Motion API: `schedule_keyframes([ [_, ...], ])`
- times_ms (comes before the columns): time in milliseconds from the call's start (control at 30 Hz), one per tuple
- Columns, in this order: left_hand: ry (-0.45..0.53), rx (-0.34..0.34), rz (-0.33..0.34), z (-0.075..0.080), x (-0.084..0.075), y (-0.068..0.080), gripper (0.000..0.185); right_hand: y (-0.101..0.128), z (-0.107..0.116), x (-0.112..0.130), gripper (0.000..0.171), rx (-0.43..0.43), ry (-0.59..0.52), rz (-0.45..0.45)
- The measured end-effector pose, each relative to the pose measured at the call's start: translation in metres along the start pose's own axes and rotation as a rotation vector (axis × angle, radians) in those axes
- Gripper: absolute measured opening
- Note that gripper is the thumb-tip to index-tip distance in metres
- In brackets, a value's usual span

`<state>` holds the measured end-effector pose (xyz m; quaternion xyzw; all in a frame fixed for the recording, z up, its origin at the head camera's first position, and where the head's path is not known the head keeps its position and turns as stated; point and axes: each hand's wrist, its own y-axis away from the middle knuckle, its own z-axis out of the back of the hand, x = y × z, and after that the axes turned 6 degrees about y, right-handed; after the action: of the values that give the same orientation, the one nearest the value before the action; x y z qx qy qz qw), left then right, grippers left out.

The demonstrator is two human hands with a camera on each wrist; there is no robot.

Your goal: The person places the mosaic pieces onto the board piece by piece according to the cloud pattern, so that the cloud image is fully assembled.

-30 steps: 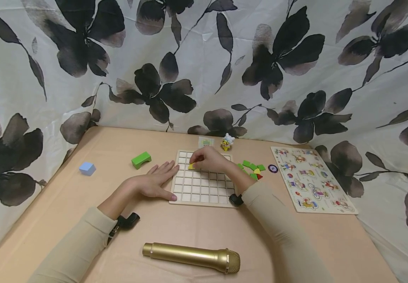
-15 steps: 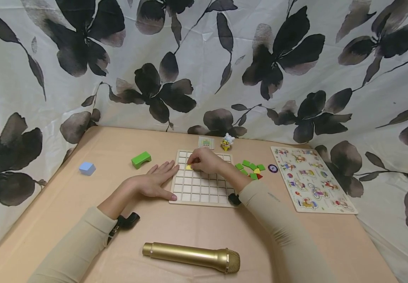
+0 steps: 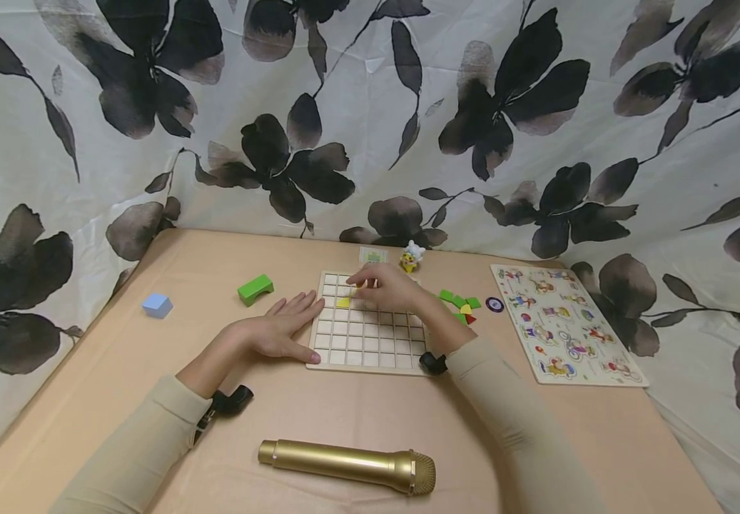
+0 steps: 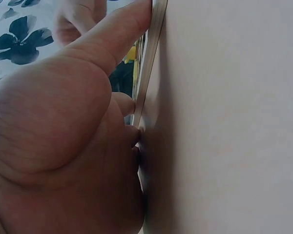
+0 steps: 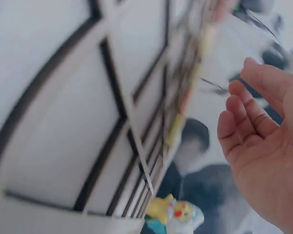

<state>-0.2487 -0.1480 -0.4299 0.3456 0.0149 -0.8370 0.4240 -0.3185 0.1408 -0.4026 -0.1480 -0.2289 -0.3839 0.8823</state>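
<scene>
The yellow piece [image 3: 343, 303] lies in a cell near the far left corner of the grid board [image 3: 370, 353], so the placing step looks done; the right hand [image 3: 390, 287] hovers just beside it, fingers loosely apart and empty. The left hand [image 3: 280, 330] rests flat, fingers straight, against the board's left edge; the next move probably calls for reaching to the loose pieces [image 3: 458, 305] off the board's right edge.

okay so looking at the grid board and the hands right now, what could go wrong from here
The yellow piece lies loose in a cell of the grid board, right beside the right hand hovering over it; a brush of the fingers could knock it out. The left hand only rests flat against the board's left edge, so a nudge might slide the board. The right sleeve passes close to the loose pieces and could scatter them.
</scene>
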Motion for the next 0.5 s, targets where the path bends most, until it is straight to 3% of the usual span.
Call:
schedule_keyframes([
  [267, 0.003, 0.01, 0.0, 0.003, 0.001, -0.002, 0.115, 0.037, 0.029, -0.01, 0.032, -0.234, -0.107, -0.093],
  [500, 0.013, 0.012, -0.003, 0.007, 0.002, -0.003, 0.115, 0.058, 0.049, -0.037, 0.034, -0.281, -0.116, -0.203],
])
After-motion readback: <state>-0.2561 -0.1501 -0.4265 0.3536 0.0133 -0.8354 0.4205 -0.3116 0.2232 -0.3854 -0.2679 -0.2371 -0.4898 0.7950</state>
